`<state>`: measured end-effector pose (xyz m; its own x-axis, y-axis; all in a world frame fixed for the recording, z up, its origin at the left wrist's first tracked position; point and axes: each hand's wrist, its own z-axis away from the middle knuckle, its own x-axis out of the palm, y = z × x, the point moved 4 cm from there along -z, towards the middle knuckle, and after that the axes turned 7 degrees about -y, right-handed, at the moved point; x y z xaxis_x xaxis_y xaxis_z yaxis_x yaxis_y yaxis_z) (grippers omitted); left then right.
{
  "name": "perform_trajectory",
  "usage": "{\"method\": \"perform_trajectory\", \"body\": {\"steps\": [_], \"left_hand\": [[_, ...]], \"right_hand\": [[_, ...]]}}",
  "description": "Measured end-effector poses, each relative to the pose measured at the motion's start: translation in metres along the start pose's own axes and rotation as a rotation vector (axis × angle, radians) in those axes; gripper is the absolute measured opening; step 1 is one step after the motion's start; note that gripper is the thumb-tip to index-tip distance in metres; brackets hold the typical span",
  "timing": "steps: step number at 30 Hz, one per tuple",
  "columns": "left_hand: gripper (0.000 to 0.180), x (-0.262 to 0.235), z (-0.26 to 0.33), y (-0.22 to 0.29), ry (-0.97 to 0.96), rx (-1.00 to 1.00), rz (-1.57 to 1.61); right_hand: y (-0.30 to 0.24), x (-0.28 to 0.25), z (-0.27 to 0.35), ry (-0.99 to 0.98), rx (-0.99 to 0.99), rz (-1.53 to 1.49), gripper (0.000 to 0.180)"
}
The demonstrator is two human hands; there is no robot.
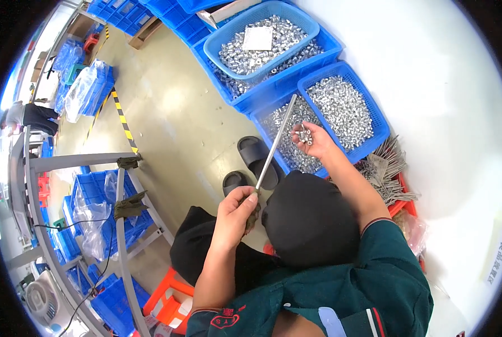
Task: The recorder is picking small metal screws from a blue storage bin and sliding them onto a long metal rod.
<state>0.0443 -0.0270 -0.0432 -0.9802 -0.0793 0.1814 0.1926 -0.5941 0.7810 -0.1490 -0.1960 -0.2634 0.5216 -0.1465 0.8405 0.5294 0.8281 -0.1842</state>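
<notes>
My left hand (237, 215), in front of my knees, is closed around the lower end of a long thin metal rod (276, 142). The rod slants up and away to the right, its far end over a blue crate (262, 130) of small silvery metal parts. Above that crate, my right hand (320, 141) is cupped, palm up, around several small silvery nut-like parts (303, 135). Their exact kind is too small to make out. Right beside it, a blue basket (383, 126) is heaped with similar parts. A dark patterned cloth (253, 220) shows under my left hand.
Farther off, a light blue basket (212, 49) of parts rests on a blue crate. At right, a red crate (411, 206) holds many thin metal rods (394, 168) against a white wall (447, 112). Black slippers (255, 157) lie on the floor; a grey metal frame (122, 224) stands left.
</notes>
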Motion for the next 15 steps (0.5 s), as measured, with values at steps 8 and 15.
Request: {"method": "perform_trajectory", "body": {"steps": [8, 15], "left_hand": [[0.020, 0.002, 0.010, 0.015, 0.005, 0.026, 0.012], [0.024, -0.012, 0.015, 0.007, -0.049, 0.063, -0.027]], "right_hand": [[-0.012, 0.064, 0.020, -0.200, 0.056, 0.001, 0.034], [-0.020, 0.141, 0.056, -0.243, 0.063, 0.094, 0.034]]}}
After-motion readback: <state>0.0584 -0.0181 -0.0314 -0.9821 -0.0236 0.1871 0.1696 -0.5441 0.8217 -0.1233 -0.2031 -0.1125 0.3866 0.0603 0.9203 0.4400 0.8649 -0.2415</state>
